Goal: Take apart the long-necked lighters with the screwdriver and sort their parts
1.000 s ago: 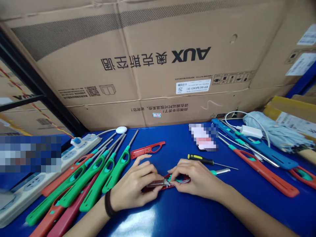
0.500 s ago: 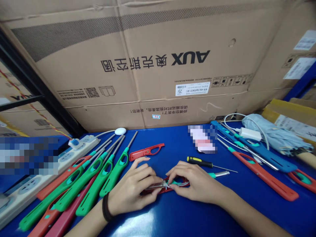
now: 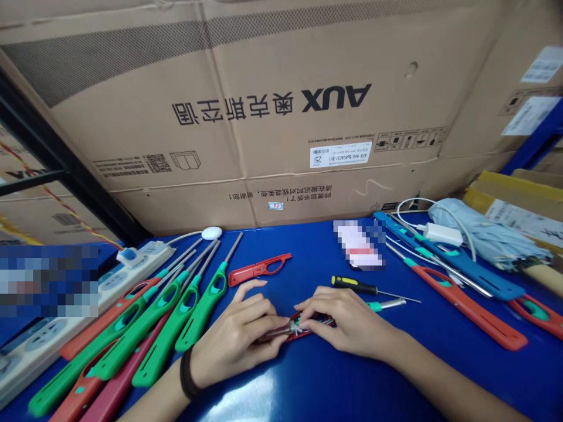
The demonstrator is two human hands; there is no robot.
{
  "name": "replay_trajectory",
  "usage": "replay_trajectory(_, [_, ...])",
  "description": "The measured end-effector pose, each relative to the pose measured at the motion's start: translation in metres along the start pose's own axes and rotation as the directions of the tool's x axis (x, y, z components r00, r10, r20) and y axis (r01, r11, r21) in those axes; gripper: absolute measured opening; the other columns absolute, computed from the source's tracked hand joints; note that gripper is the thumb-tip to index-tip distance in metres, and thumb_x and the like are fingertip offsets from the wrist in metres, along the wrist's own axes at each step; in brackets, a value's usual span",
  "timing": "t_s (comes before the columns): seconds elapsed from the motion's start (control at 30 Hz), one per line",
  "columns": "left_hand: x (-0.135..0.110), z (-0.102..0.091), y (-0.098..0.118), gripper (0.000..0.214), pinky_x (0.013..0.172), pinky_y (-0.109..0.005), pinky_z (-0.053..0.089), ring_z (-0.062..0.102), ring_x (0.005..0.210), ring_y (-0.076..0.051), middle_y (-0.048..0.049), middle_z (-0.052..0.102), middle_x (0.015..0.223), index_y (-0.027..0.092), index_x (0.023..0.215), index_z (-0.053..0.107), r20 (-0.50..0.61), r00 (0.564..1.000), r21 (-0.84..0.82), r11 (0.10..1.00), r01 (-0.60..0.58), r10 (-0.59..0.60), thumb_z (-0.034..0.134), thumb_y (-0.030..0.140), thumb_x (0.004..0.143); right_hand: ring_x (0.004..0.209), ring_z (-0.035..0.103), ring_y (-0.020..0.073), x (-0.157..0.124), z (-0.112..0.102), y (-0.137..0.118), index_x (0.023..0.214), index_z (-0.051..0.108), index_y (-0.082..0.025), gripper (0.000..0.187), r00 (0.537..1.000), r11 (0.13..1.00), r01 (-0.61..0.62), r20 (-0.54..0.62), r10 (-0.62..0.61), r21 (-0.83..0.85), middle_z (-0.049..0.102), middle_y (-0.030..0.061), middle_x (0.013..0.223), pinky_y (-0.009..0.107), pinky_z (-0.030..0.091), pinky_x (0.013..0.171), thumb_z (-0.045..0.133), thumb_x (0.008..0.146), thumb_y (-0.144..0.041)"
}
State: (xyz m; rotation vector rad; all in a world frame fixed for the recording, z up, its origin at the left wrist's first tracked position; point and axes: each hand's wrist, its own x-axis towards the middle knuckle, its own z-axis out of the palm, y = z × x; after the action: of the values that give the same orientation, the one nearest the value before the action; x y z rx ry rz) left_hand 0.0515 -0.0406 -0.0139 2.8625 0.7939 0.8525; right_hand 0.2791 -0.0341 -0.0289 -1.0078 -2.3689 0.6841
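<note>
Left thumb and index finger of the left hand [image 3: 244, 331] pinch a translucent fuel tank [image 3: 278, 333]; right hand [image 3: 338, 321] holds thumb and index tips close together at the tank's valve end, grip cannot be told. Opened red utility lighter [image 3: 302, 335] lies under both hands' fingertips. Beyond: screwdriver [image 3: 354, 285], red casing half [image 3: 259, 269]. Farthest: carton [image 3: 264, 58], inverted print "AUX 奥克斯空调"; white label [image 3: 341, 155] reads "KFR-46G", "25".
</note>
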Motion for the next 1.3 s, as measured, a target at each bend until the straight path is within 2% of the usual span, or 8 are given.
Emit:
replay_trajectory(0.33, [0.000,0.003,0.003,0.010,0.102,-0.038,0.029,0.056,0.062,-0.009,0.0029,0.062,0.069,0.018,0.091,0.066,-0.028,0.999,0.014,1.000,0.015,-0.015,0.059,0.016,0.085,0.088,0.062,0.0156,-0.001,0.004,0.001,0.090,0.066,-0.021,0.012,0.996,0.996,0.087,-0.011,-0.088,-0.029,0.071,0.0016,0.099,0.026,0.045,0.078,0.054,0.090,-0.020])
replay_trajectory(0.47, [-0.001,0.004,0.001,0.012,0.101,-0.039,0.030,0.055,0.062,-0.009,0.0024,0.061,0.069,0.017,0.094,0.066,-0.030,1.000,0.011,1.000,0.003,-0.002,0.059,0.015,0.084,0.088,0.060,0.0151,0.000,0.001,0.000,0.091,0.066,-0.019,0.012,0.992,0.991,0.124,-0.002,-0.124,-0.047,0.071,0.0014,0.095,0.025,0.044,0.078,0.054,0.090,-0.020])
replay_trajectory(0.7, [-0.003,0.002,-0.003,0.016,0.097,-0.042,0.031,0.053,0.062,-0.010,0.0038,0.057,0.067,0.021,0.096,0.066,-0.071,0.997,0.054,0.998,-0.025,0.029,0.060,0.013,0.084,0.091,0.058,0.0152,-0.001,-0.010,-0.004,0.093,0.065,-0.020,0.009,0.996,0.992,0.085,0.019,-0.084,-0.089,0.069,0.0009,0.098,0.026,0.044,0.081,0.059,0.086,-0.020])
replay_trajectory(0.97, [-0.004,0.004,-0.008,0.014,0.095,-0.039,0.031,0.054,0.060,-0.008,0.0051,0.057,0.067,0.022,0.096,0.067,-0.068,0.998,0.075,0.997,-0.012,0.017,0.062,0.017,0.084,0.093,0.060,0.0161,0.000,-0.007,-0.003,0.090,0.065,-0.020,0.007,0.998,0.992,0.066,0.024,-0.063,-0.112,0.069,0.0016,0.099,0.028,0.045,0.082,0.058,0.087,-0.020])
replay_trajectory(1.2, [-0.004,0.004,-0.010,0.015,0.096,-0.040,0.029,0.054,0.062,-0.009,0.0047,0.057,0.068,0.022,0.097,0.068,-0.037,0.999,0.046,0.999,0.011,-0.010,0.063,0.020,0.084,0.092,0.061,0.0173,0.000,-0.008,-0.005,0.091,0.063,-0.019,0.011,0.997,0.987,0.072,0.033,-0.068,-0.141,0.069,0.0032,0.098,0.030,0.046,0.082,0.053,0.091,-0.023])
replay_trajectory(1.3, [-0.004,0.003,-0.010,0.015,0.098,-0.041,0.027,0.054,0.063,-0.009,0.0046,0.057,0.068,0.023,0.098,0.068,-0.014,1.000,0.032,0.999,0.017,-0.016,0.062,0.021,0.084,0.093,0.061,0.0177,0.000,-0.005,-0.004,0.091,0.063,-0.018,0.013,0.993,0.979,0.115,0.041,-0.110,-0.167,0.069,0.0044,0.098,0.030,0.046,0.084,0.051,0.092,-0.023])
